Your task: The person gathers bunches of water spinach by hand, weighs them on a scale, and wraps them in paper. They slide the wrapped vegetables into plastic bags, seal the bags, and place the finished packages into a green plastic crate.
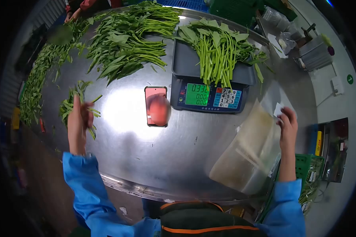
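My left hand is at the left of the steel table, its fingers curled round the stems of a small bunch of leafy greens. Leaves and cut stems stick out on both sides of it. On the right, my right hand has its fingertips closed at a small white slip, above clear plastic bags. A digital scale carries a larger bunch of long-stemmed greens, and its green display is lit. Between the hands and nearer the scale lies a phone with a pinkish screen.
Large heaps of greens cover the back of the steel table, with more along its left side. Another person's hands are at the far left corner. A green crate stands at the lower right, and plastic packaging at the back right.
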### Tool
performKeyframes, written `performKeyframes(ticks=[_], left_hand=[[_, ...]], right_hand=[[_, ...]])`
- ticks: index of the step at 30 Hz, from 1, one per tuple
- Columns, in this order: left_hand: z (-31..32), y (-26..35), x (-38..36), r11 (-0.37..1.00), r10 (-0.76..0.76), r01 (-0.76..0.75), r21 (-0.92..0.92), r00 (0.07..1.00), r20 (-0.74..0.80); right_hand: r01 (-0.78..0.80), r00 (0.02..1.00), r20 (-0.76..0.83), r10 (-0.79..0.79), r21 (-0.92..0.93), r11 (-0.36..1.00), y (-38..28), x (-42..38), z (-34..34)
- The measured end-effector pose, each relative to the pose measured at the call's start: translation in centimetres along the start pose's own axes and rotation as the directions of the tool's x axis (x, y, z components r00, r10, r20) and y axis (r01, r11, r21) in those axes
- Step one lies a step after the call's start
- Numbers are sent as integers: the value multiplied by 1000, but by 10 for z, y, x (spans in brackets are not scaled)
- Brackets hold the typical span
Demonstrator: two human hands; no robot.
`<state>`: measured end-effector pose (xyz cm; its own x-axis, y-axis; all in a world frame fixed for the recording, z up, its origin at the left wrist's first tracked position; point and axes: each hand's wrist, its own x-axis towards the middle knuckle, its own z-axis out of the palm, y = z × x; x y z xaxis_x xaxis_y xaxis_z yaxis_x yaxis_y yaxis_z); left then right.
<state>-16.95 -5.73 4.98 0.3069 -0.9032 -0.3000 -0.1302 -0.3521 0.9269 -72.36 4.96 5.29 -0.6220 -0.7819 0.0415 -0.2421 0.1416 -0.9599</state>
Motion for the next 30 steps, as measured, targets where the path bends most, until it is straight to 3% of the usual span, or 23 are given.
performKeyframes(ticks=[1,4,7,9,10,11,12,13,15,16,17,18,19,21,22,23,24,25,26,27,29,30], left_hand=[[12,18,8,994,67,-58,-93,994,90],[71,61,25,969,85,-5,-246,945,317],[140,75,44,945,75,117,-305,832,550],[194,73,52,949,61,149,-277,777,627],[221,72,57,969,23,141,-205,769,639],[247,68,63,982,-18,134,-130,761,648],[277,58,78,1000,-18,25,-4,811,584],[301,53,90,989,-4,-72,129,859,513],[328,64,93,982,-77,-25,188,855,512],[333,67,90,967,-149,19,253,848,508],[333,66,86,966,-154,20,258,847,509],[329,68,75,975,-85,-60,215,790,608],[329,67,66,977,-17,-137,164,717,697],[342,47,64,991,6,-100,94,721,693],[348,37,63,998,31,-57,16,730,683],[354,27,62,998,55,-15,-66,740,670],[354,28,55,999,26,-47,17,782,623],[352,29,53,998,29,-53,21,781,624],[350,29,55,996,88,-73,-51,724,684],[346,31,55,989,149,-85,-124,661,735],[336,41,67,969,-115,241,-54,632,767],[328,49,66,939,-122,331,-92,571,812]], right_hand=[[56,992,117,-44,-97,994,-9,7,16],[339,900,371,-230,-263,903,-11,16,80],[367,886,411,-212,-345,864,-11,22,133],[457,860,468,-203,-529,716,-6,34,155],[453,864,459,-206,-534,714,-9,36,163],[398,885,454,-103,-622,674,-14,36,169],[345,898,440,0,-703,622,-18,38,171],[346,898,439,-2,-704,620,-23,41,168],[397,874,479,-76,-617,679,-29,39,155],[422,852,489,-187,-430,798,-31,37,144],[360,883,400,-248,-235,903,-38,32,132],[303,912,296,-284,-18,953,-45,28,123],[298,915,291,-280,-16,955,-50,30,117],[344,933,-152,-325,122,931,-53,34,107],[338,934,-163,-317,126,932,-47,42,107],[246,967,-95,-235,131,960,-35,56,111],[154,988,-23,-152,129,980,-22,69,116],[53,990,133,-50,-19,998,-6,80,122],[-25,960,270,74,-179,984,5,89,128],[-26,961,268,72,-173,985,6,96,133],[-125,880,395,262,-339,932,9,110,143],[-129,878,396,268,-343,930,7,116,151]])
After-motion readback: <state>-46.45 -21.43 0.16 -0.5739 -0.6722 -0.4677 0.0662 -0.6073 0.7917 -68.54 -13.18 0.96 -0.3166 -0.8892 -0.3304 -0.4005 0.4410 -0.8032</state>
